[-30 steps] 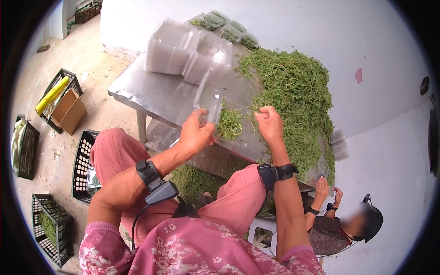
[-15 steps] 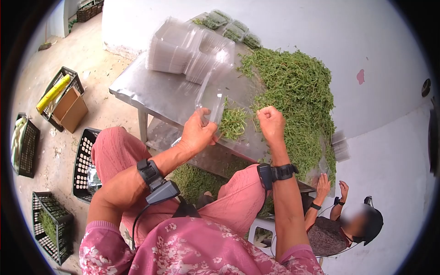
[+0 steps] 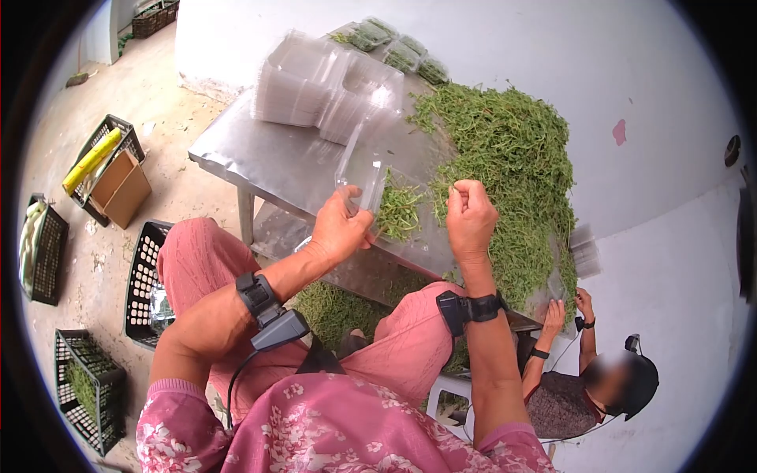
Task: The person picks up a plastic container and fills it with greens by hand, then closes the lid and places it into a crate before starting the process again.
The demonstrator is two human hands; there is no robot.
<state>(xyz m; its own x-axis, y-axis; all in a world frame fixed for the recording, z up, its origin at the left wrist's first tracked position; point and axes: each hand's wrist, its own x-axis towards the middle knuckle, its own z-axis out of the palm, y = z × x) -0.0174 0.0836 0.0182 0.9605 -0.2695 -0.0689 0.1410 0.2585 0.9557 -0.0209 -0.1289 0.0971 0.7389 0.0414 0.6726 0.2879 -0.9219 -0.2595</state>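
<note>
My left hand (image 3: pixel 341 225) grips the near-left edge of an open clear plastic clamshell box (image 3: pixel 364 167). The box rests near the front edge of the metal table, its lid side leaning away. Thin green leafy stems (image 3: pixel 399 213) lie in its right part. My right hand (image 3: pixel 471 217) is held just right of the box, in front of a large heap of the same greens (image 3: pixel 509 158). Its fingers are pinched together, and whatever may be between them is too small to name.
Stacked clear boxes (image 3: pixel 327 87) stand on the metal table (image 3: pixel 236 150), with several filled boxes (image 3: pixel 402 51) behind. A co-worker (image 3: pixel 564 394) works at the right end. Black crates (image 3: pixel 146 284) stand on the floor at left; more greens (image 3: pixel 335 311) lie under the table.
My right hand has shifted slightly right, away from the box. My left hand and the box stay put. One of the co-worker's hands has moved closer to the table.
</note>
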